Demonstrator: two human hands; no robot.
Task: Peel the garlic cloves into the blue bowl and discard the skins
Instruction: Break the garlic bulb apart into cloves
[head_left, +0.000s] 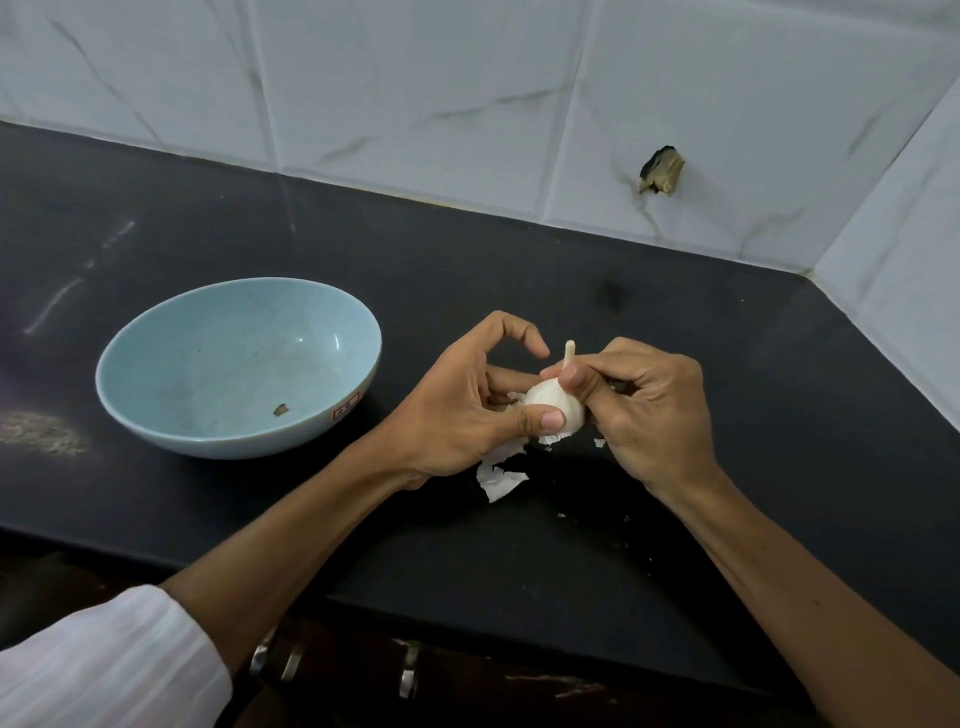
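A white garlic bulb (551, 402) with a pale stem pointing up sits between both hands over the black counter. My left hand (462, 415) grips it from the left, thumb pressed on its front. My right hand (649, 410) pinches it near the base of the stem with thumb and curled fingers. Torn papery skins (501, 478) lie on the counter just below the bulb. The blue bowl (156, 415) stands to the left, holding only a small brown scrap (281, 410).
The black counter (675, 545) ends at a tiled wall behind and a tiled side wall on the right. A dark hole (662, 171) marks the back tiles. Small skin flecks dot the counter near my right wrist. The counter's front edge runs below my forearms.
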